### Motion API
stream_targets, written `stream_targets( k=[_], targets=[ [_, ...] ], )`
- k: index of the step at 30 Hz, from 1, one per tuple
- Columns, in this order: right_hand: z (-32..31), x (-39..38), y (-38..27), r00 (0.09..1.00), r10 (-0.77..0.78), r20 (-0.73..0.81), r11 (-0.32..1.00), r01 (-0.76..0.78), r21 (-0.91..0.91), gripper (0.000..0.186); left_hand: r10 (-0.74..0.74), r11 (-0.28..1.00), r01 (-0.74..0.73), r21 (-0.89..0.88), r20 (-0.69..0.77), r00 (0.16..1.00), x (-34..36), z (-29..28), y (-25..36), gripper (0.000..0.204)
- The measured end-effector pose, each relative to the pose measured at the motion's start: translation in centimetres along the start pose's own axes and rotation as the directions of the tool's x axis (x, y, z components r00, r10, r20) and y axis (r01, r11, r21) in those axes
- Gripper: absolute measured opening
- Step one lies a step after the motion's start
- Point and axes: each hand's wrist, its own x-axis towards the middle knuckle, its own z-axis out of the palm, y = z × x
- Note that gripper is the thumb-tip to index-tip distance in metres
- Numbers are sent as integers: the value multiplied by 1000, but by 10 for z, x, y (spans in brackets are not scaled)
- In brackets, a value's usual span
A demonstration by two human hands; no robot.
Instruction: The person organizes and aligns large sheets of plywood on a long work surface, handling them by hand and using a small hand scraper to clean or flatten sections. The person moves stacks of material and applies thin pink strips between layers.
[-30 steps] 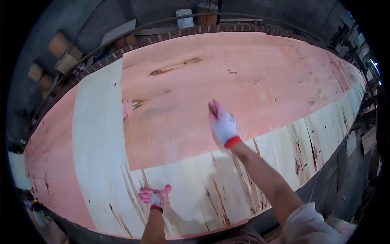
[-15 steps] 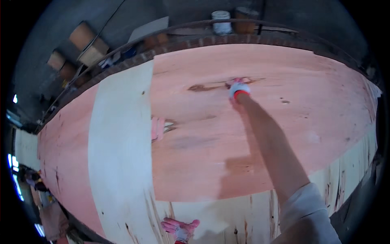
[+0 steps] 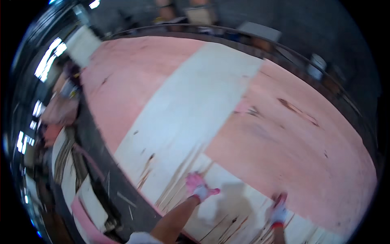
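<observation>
My left hand (image 3: 200, 186), in a pink-and-white glove, has its fingers spread over a pale streaked strip (image 3: 221, 195) of wood veneer along the near edge. My right hand (image 3: 279, 207), red-cuffed and blurred, is over the border of that strip and a pink veneer sheet (image 3: 292, 158); whether it holds anything is unclear. The pink sheet has dark knotty splits and a small pink patch (image 3: 243, 108). A broad pale band (image 3: 193, 93) separates it from another pink area (image 3: 130, 73) on the left.
Stacked veneer offcuts (image 3: 85, 195) lie left, across a dark floor strip (image 3: 126, 199). Blurred piled items (image 3: 61, 107) stand beyond them. A curved rail and brick rim run along the far edge, with a white bucket (image 3: 317, 65), boxes (image 3: 201, 14) and a board (image 3: 260, 30) behind.
The view has swung left, revealing the offcut stacks and bright windows. My right hand has drawn back from the dark knot on the pink sheet to its near border; my left hand stays spread.
</observation>
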Motion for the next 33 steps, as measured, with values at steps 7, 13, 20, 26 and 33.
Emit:
stream_targets(
  k=[7, 13, 20, 26, 33],
  targets=[
    [109, -220, -15, 938, 43, 345, 994, -4, -114, 62, 70, 980, -69, -187, -2, 998, -4, -8, -22, 139],
    [154, -282, -9, 985, -57, 162, 971, 17, 237, 51, 221, -51, 98, -994, 85, 972, -11, -49, -153, 78],
    [257, -299, 2, 939, -334, 84, 918, 304, 256, 39, 744, 319, -859, -400, -457, 488, -88, 150, -480, 41],
    [380, -302, -142, 927, -208, 313, 972, 160, 171, 37, -632, 709, 649, 277, -160, 758, -193, 323, -824, 56],
    [449, -372, -395, 750, -351, 561, 889, 78, 452, 25, -599, -322, 387, -864, 503, 624, -263, 178, -986, 27]
  ],
)
